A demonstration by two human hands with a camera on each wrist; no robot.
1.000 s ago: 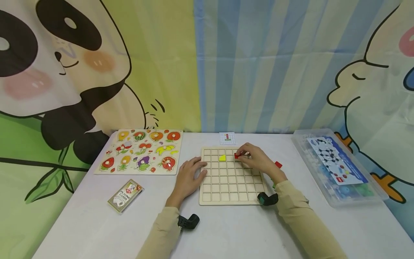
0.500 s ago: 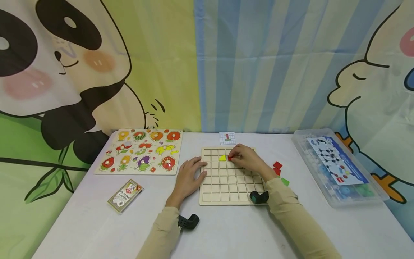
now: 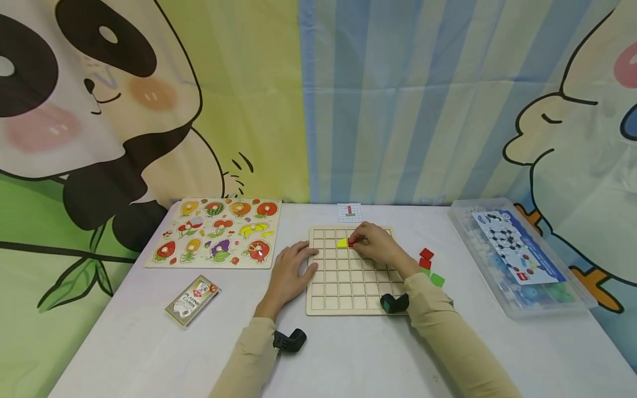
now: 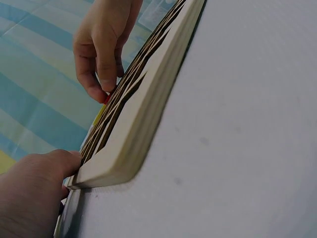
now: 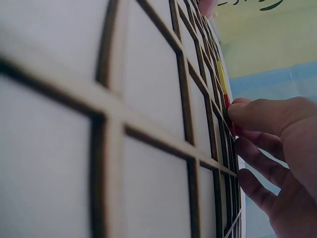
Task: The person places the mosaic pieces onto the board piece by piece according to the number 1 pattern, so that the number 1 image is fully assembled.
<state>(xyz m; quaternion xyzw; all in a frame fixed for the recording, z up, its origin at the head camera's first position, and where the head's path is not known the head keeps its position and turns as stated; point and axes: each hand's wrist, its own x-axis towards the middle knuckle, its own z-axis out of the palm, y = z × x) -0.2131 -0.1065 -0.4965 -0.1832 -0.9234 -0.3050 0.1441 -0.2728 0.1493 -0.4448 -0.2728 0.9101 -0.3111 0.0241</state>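
Note:
A pale wooden grid board [image 3: 344, 287] lies on the white table before me. My left hand [image 3: 290, 273] rests at its left edge, thumb and fingertips touching the rim. Over the second row from the top, my right hand [image 3: 379, 246] pinches a small red square tile [image 3: 351, 243] between thumb and fingers. That tile is right beside a yellow tile [image 3: 342, 243] in the grid; in the right wrist view the red tile [image 5: 227, 101] adjoins the yellow one [image 5: 221, 74]. My fingers partly hide the red tile.
Loose red tiles [image 3: 426, 258] and green tiles [image 3: 437, 280] lie right of the board. Behind it is a small pattern card [image 3: 350, 212]. At left are a fruit puzzle board [image 3: 209, 226] and a playing card box [image 3: 193, 301]; a clear plastic case [image 3: 527, 301] stands at right.
My right hand has moved left across the board with the red tile, up to the yellow tile, then shifted only slightly. Green tiles came into view from behind the right arm. The left hand stayed put.

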